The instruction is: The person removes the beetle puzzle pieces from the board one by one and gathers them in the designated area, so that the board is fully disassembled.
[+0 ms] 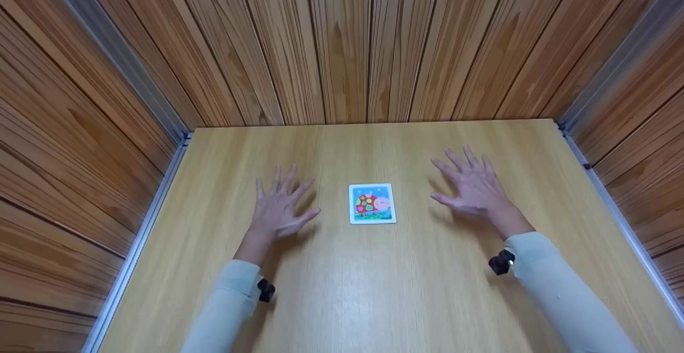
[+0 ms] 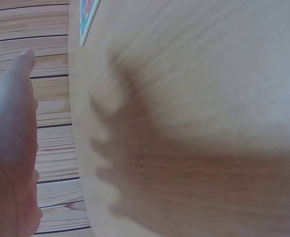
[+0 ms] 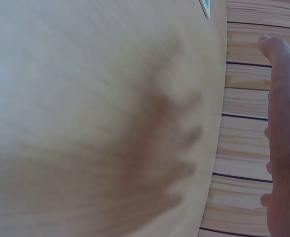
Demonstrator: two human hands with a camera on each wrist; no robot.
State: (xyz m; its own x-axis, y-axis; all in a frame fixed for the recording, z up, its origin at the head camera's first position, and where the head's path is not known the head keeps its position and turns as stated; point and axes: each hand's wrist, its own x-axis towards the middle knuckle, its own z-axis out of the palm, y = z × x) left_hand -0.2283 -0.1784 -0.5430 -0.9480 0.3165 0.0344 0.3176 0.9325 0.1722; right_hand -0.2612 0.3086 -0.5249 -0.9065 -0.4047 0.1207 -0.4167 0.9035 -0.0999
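Note:
A square picture card or thin puzzle with a white border lies flat on the table between the two hands. Its picture shows a pink-faced ladybug with a red, spotted shell on a blue and green ground. To its left, my left hand hovers above the wood, palm down, fingers spread, holding nothing. My right hand hovers on the other side with fingers spread too, a bit farther from the card. Both wrist views show each hand's shadow on the table, apart from the hand, and only a corner of the card.
The light wooden table is bounded by wood-plank walls at the back and both sides. Grey metal rails run along its side edges. A small black device sits at the left wrist, another at the right.

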